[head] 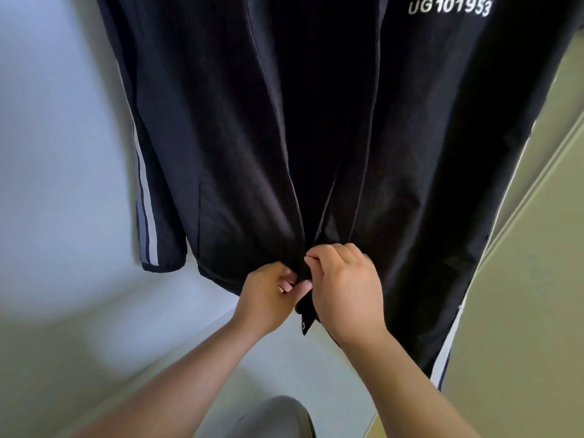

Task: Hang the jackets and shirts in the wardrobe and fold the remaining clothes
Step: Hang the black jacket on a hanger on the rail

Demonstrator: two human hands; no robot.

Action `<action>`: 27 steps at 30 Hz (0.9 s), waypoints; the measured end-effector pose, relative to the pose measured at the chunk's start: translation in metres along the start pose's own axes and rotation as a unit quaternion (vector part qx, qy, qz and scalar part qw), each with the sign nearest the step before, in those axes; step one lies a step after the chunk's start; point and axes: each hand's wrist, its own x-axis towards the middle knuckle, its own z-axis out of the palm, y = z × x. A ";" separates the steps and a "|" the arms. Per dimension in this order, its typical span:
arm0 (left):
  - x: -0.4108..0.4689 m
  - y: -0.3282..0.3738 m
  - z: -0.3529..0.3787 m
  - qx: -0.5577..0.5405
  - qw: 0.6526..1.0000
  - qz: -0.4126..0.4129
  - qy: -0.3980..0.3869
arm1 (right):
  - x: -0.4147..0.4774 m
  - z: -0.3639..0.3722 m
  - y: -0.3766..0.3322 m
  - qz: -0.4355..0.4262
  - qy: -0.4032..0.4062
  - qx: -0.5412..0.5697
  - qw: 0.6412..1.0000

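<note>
Grey trouser leg (278, 415) sits at btm edge, nearest. Both forearms reach up to the black jacket (252, 121), which hangs centre frame, front open, zip edges meeting near the hem. Left hand (268, 295) pinches the hem's left zip edge. Right hand (344, 286) curls round the right edge, just beside it. White lettering (448, 7) top right, grey/white stripes (146, 222) on left sleeve. Pale wall (47, 121) left, olive panel (521, 311) right.
</note>
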 end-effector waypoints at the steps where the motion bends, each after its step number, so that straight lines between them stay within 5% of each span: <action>1: 0.002 0.007 -0.001 -0.034 0.999 -0.004 0.024 | -0.002 0.000 0.000 0.005 -0.003 0.002 1.000; 7: 0.013 0.033 -0.009 -0.051 0.983 0.145 0.098 | 0.001 -0.004 0.000 0.017 -0.018 0.004 1.000; 11: 0.013 0.031 -0.007 -0.060 0.985 0.137 0.083 | 0.016 -0.023 -0.006 -0.008 -0.027 -0.014 1.000; 16: 0.023 0.034 -0.014 -0.049 0.986 0.133 0.083 | 0.072 -0.061 -0.016 -0.058 0.075 -0.026 0.995; 22: 0.045 0.075 -0.036 -0.101 0.985 0.107 0.094 | 0.071 -0.064 -0.019 -0.042 0.061 -0.003 0.997; 27: 0.061 0.101 -0.047 -0.073 0.968 0.205 0.124 | 0.068 -0.066 -0.015 -0.041 0.063 -0.002 0.997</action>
